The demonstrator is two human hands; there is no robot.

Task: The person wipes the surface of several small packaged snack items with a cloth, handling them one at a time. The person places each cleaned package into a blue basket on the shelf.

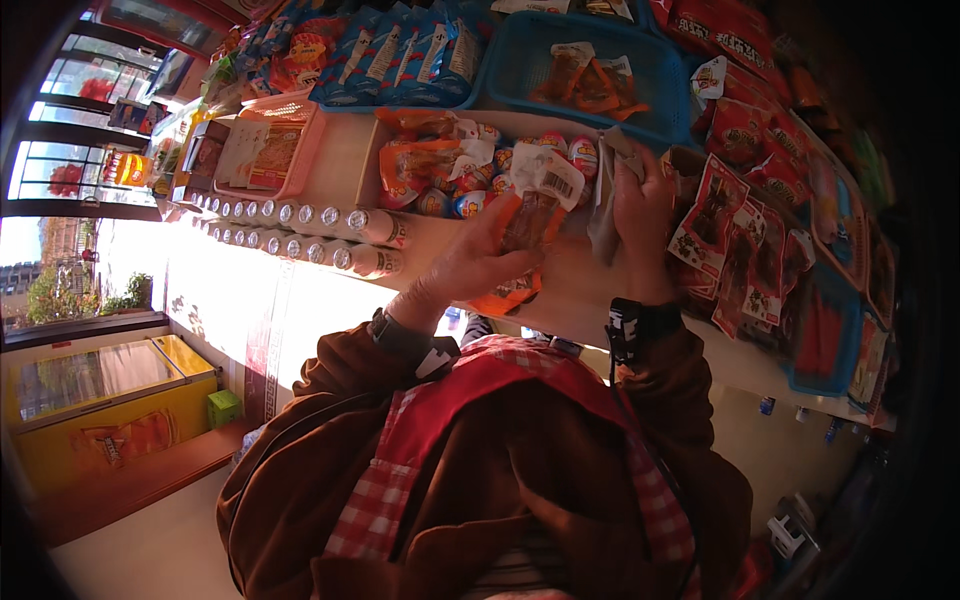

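My left hand [472,262] is closed around an orange-and-clear snack packet [532,222] with a white, barcoded top, held over the near edge of the counter. The contents look brown and vacuum-packed. Behind it is a shallow box [366,165] with egg-shaped sweets [470,204] in red, white and blue wrapping. More orange packets [425,165] lie on those sweets. At the box's right end, my right hand [643,205] grips a limp grey cloth [604,215] that hangs down beside the box. Its fingertips are partly hidden.
Blue baskets [500,85] with snack packets stand at the back. Red packets [745,240] crowd the right side beside another blue basket [850,300]. Rows of cans [370,225] and a pink basket [312,150] stand left. A yellow chest freezer [120,400] is at lower left.
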